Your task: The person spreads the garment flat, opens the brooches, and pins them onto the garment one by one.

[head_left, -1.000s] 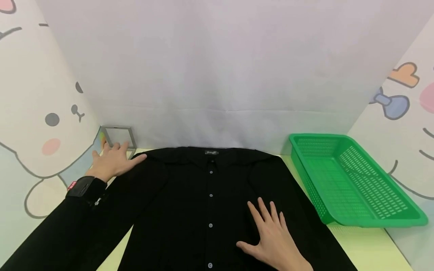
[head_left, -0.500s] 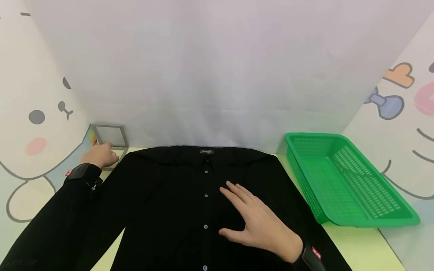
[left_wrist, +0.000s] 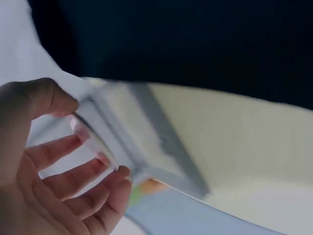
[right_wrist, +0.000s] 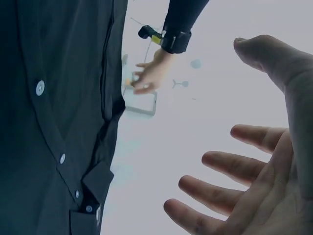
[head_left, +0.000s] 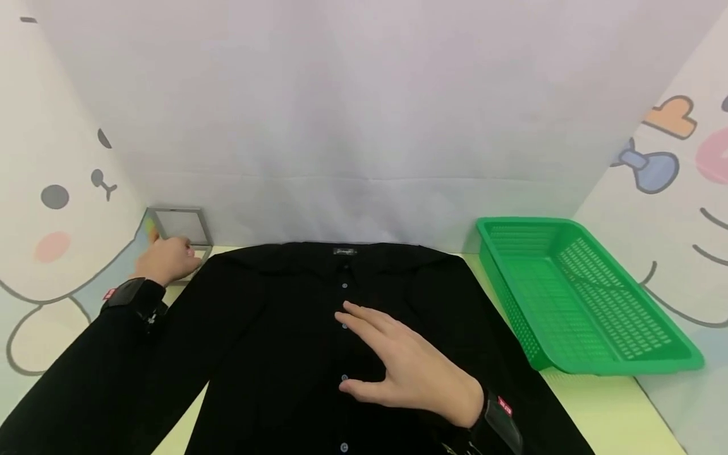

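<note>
A black button-up shirt [head_left: 290, 354] lies spread out with its collar toward the back wall. At the back left my left hand [head_left: 165, 260] is over a shallow grey-edged box [head_left: 181, 222] whose lid stands raised. In the left wrist view, thumb and fingertips pinch a thin pale piece [left_wrist: 93, 141] with pink patches, seen nearly edge-on; its kind cannot be made out. My right hand [head_left: 406, 366] hovers over the shirt front with fingers extended and thumb apart, holding nothing. The shirt's lower part runs out of the head view.
A green plastic basket [head_left: 514, 319] with perforated sides stands right of the shirt on the pale yellow table [head_left: 603, 404]. White cloth [head_left: 364, 114] hangs behind, and cartoon-printed panels [head_left: 682, 253] flank both sides.
My left hand has gone from spread fingers above the box to pinching the pale piece there. My right hand has moved left across the shirt toward the button row. The view has shifted slightly.
</note>
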A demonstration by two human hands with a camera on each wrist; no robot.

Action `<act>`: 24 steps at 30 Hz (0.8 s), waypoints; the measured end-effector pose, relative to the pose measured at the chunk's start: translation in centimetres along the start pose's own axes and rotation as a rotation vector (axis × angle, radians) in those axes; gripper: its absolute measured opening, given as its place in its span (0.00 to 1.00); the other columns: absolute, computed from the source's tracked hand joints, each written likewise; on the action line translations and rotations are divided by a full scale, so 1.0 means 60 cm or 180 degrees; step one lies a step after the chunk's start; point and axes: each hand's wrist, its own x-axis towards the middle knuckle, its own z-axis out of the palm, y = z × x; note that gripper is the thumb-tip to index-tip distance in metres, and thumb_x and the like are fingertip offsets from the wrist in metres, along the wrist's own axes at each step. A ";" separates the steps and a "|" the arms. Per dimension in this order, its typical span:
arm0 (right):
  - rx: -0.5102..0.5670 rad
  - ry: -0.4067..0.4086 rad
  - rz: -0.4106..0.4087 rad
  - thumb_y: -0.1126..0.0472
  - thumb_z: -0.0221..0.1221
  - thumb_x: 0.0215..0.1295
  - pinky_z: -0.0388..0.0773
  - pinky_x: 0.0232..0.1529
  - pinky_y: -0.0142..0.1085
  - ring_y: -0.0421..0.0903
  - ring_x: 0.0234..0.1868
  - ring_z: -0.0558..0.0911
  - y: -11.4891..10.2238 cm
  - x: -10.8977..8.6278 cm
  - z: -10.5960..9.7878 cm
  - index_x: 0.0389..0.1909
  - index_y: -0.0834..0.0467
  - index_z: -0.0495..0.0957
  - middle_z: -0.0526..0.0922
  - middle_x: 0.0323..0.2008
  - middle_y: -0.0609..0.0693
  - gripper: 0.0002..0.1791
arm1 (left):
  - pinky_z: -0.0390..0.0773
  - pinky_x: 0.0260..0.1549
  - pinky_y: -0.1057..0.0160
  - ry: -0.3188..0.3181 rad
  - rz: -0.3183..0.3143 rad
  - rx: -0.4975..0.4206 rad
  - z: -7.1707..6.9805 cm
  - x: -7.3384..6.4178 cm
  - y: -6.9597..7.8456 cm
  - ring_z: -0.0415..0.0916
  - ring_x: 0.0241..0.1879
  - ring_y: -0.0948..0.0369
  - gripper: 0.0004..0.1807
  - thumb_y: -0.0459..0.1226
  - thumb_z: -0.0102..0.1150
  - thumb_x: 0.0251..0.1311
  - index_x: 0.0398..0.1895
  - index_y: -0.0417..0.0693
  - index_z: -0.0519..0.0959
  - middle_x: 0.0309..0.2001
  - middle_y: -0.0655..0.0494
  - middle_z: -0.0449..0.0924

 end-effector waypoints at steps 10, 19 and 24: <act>0.0299 -0.0062 -0.0034 0.37 0.64 0.68 0.77 0.67 0.46 0.45 0.76 0.69 0.001 0.041 0.011 0.79 0.44 0.60 0.62 0.79 0.44 0.43 | 0.72 0.33 0.55 0.0440 0.0479 -0.0534 0.018 -0.088 0.132 0.75 0.28 0.55 0.17 0.41 0.50 0.73 0.44 0.38 0.84 0.32 0.46 0.83; 0.0580 0.0210 -0.0114 0.51 0.67 0.70 0.78 0.66 0.44 0.49 0.74 0.72 0.017 0.098 0.034 0.77 0.53 0.64 0.67 0.75 0.52 0.38 | 0.84 0.48 0.52 0.0004 0.1006 -0.1523 0.045 -0.149 0.256 0.84 0.50 0.56 0.15 0.44 0.59 0.74 0.55 0.47 0.82 0.52 0.53 0.87; 0.0839 0.0628 -0.0120 0.58 0.69 0.68 0.84 0.55 0.41 0.51 0.65 0.79 0.025 0.110 0.030 0.74 0.56 0.67 0.73 0.70 0.55 0.36 | 0.84 0.51 0.53 -0.0271 0.1165 -0.2383 0.031 -0.169 0.310 0.83 0.55 0.50 0.13 0.42 0.58 0.75 0.56 0.47 0.79 0.58 0.47 0.83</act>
